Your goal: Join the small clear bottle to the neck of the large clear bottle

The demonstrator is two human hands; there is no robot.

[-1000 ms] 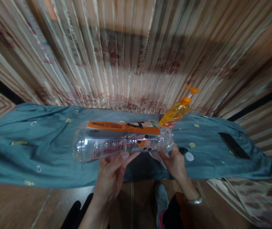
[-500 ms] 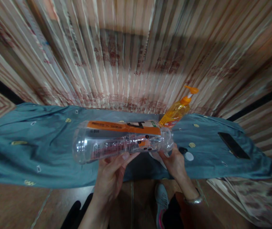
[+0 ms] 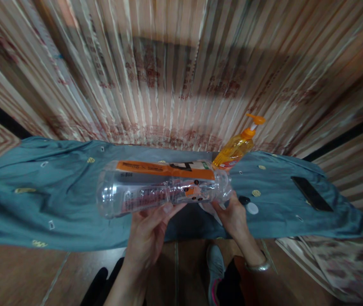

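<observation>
A large clear plastic bottle (image 3: 143, 187) with an orange and grey label lies sideways in the air above the cloth, its base to the left and its neck to the right. My left hand (image 3: 148, 231) holds its body from below, thumb along the near side and the other fingers partly hidden beneath. At the neck end, my right hand (image 3: 234, 214) grips the bottle with thumb and fingers; some of its fingers are hidden. Something thin and white, perhaps paper or cloth (image 3: 211, 213), shows beneath the bottle beside my right hand. Whether that hand touches it, I cannot tell.
Behind the bottle's neck stands a pump bottle of yellow liquid (image 3: 235, 148). A black cap (image 3: 244, 200) and a white round lid (image 3: 252, 208) lie right of my hand. A dark phone (image 3: 312, 194) rests farther right on the blue-green cloth (image 3: 73, 204). Striped curtain (image 3: 168, 93) rises behind.
</observation>
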